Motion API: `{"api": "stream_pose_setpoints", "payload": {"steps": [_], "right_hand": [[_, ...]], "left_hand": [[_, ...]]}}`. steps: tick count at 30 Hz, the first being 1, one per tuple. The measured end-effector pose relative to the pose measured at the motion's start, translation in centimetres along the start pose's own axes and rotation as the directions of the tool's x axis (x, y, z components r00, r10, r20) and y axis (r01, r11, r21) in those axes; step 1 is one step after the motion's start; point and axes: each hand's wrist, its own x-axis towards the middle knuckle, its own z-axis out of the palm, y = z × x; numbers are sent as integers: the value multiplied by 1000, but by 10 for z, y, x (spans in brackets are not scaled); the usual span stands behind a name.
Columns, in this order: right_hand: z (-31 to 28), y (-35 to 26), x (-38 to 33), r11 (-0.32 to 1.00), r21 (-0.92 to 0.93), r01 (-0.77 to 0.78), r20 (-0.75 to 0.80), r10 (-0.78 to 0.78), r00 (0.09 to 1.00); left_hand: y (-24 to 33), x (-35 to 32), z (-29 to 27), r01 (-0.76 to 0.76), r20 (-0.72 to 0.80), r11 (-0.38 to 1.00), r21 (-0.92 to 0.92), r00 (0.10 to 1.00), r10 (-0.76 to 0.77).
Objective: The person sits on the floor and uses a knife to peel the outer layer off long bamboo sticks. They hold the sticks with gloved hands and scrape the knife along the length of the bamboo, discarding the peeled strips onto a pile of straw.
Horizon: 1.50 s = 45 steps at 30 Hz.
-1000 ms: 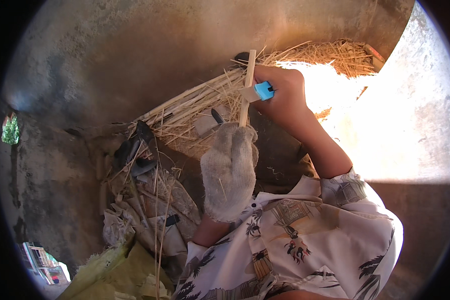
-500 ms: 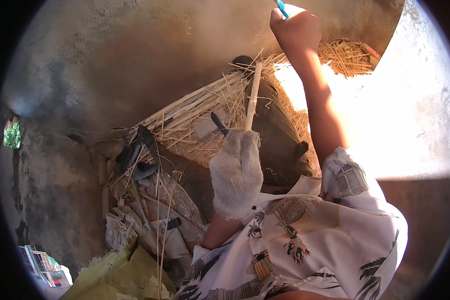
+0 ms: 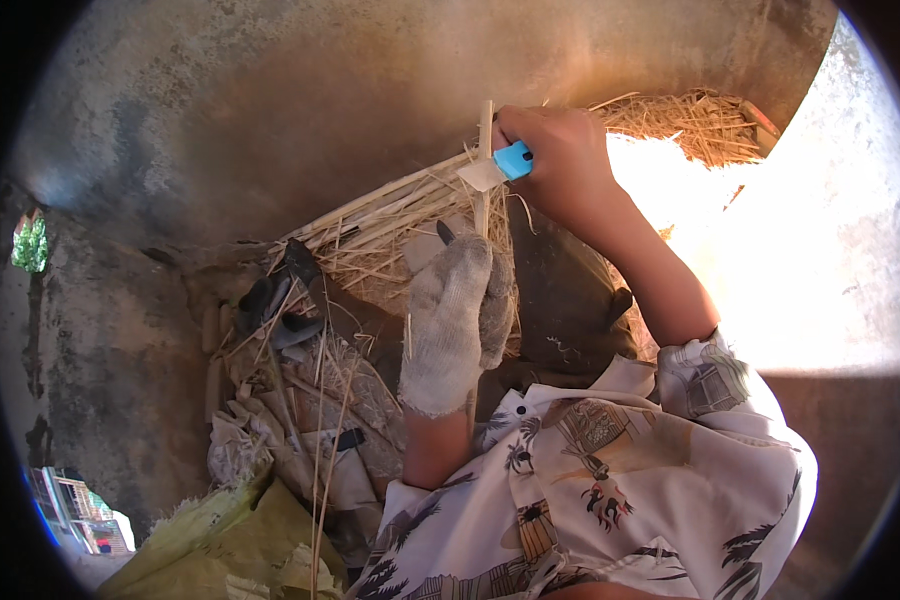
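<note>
My left hand point(image 3: 448, 310), in a grey-white knit glove, is closed around a thin pale wooden stick point(image 3: 486, 130) that stands up out of the fist. Bare and ungloved, my right hand point(image 3: 562, 160) grips a utility knife point(image 3: 513, 160) with a light blue body. Its broad flat blade lies across the stick, a short way above the glove. Whether the blade has cut into the wood, I cannot tell. A dark pointed thing point(image 3: 445, 232) shows beside the gloved fingers.
Several long pale sticks point(image 3: 390, 195) lie along the wall point(image 3: 220, 130). Shavings point(image 3: 700, 125) are heaped at the far right. A yellow-green sack point(image 3: 220, 545) sits near left, beside crumpled sheets point(image 3: 245, 440). My legs in dark trousers point(image 3: 560, 290) are bent beneath my hands.
My right hand has come down and to the left, bringing the knife blade onto the stick. My left hand has turned slightly, and the stick now stands more upright.
</note>
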Motion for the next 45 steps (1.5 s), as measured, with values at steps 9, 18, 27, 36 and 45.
{"api": "stream_pose_setpoints", "payload": {"steps": [9, 18, 27, 36, 45], "right_hand": [[-18, 59, 42, 402, 771, -493, 231, 545, 806], [-14, -4, -20, 162, 799, -579, 515, 313, 798], [-9, 4, -35, 35, 835, -549, 507, 341, 792], [-38, 96, 22, -36, 978, -205, 194, 514, 836], [28, 148, 86, -123, 965, -233, 262, 530, 806]], "left_hand": [[-12, 5, -1, -21, -9, 998, 52, 1000, 22], [-1, 11, 14, 55, -109, 966, 252, 994, -29], [4, 12, -1, -24, 98, 749, 663, 994, -55], [-53, -43, -97, 106, 235, 589, 801, 849, -473], [-87, -97, -137, -34, 154, 612, 790, 977, -144]]}}
